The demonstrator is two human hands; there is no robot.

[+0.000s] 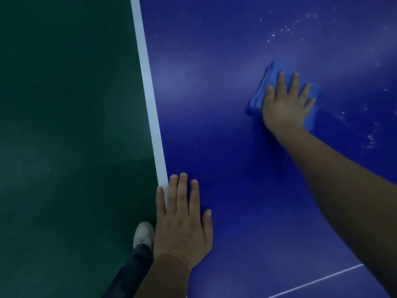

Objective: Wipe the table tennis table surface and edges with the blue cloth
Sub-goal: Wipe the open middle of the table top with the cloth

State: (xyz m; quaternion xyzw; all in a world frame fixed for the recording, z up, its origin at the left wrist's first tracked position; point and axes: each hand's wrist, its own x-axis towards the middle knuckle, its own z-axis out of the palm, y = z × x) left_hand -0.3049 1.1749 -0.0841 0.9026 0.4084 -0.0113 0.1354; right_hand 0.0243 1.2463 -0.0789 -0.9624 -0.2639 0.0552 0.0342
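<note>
Right grip (pixel 285 104) spread flat on blue cloth (pixel 257 97), its long axis pointing away

No text, label, brand, number or sign can be read. Only plain white lines are marked on the blue tabletop (pixel 225 136), and no lettering is shown on the blue cloth (pixel 257 99) or the white shoe (pixel 142 233).

The left hand (pixel 182 224) lies flat, fingers straight, at the table tennis table's (pixel 236 168) left edge. The right arm (pixel 343 190) stretches forward; the right hand (pixel 285 104) presses palm-down, fingers spread, on the blue cloth (pixel 256 102).
</note>
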